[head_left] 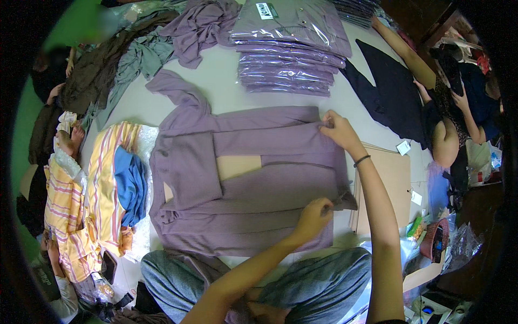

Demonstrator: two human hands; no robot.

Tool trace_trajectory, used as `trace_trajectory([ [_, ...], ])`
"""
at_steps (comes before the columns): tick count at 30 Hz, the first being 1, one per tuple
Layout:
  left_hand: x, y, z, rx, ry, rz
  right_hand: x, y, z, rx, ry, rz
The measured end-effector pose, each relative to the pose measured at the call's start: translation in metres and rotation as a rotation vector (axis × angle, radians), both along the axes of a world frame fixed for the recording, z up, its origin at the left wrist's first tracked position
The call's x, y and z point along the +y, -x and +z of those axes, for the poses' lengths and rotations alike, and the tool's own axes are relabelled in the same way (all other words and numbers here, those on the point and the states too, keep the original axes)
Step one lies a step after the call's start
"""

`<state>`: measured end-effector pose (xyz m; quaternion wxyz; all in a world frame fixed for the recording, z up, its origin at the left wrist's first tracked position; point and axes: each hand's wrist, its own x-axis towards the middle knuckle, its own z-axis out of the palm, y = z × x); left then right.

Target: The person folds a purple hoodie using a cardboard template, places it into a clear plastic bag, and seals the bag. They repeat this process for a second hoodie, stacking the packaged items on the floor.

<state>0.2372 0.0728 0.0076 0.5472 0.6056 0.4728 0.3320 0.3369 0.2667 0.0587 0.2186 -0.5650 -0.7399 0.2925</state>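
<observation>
A mauve ribbed garment [275,186] lies spread in front of me, with its sides and one sleeve folded inward. A tan cardboard sheet [239,167] shows through a gap in its middle. At the garment's far right corner, my right hand [339,131] pinches the folded cloth. Lower down, my left hand [313,220] is curled closed at the right end of the garment, fingertips on the cloth. The other sleeve stretches out at the far left.
Behind the garment stands a stack of bagged mauve garments [294,62]. Cardboard sheets [383,183] lie at the right, with a black garment [391,89] beyond. Striped yellow cloth [108,178] lies left. Other people sit at both sides.
</observation>
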Motion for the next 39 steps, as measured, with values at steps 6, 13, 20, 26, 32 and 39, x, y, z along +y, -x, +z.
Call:
trace_trajectory([
  [6,-0.048,0.112,0.023,-0.704,0.457,0.4,0.015,0.096,0.041,0.325,-0.025,0.374],
  [13,-0.109,0.236,0.006,-0.488,0.368,1.136,-0.006,0.301,-0.001,0.23,0.443,0.486],
  [20,-0.1,0.257,0.016,-0.508,0.624,1.217,-0.02,0.316,-0.044,0.256,0.391,0.322],
  [26,-0.098,0.255,0.015,-0.144,0.396,1.412,-0.023,0.314,-0.031,0.182,0.233,0.388],
  [32,-0.076,0.247,0.031,0.328,-0.199,0.991,-0.079,0.277,-0.004,-0.308,-0.11,0.448],
  [39,-0.003,0.248,0.01,-0.23,0.141,0.624,-0.072,0.252,-0.02,0.006,0.109,0.363],
])
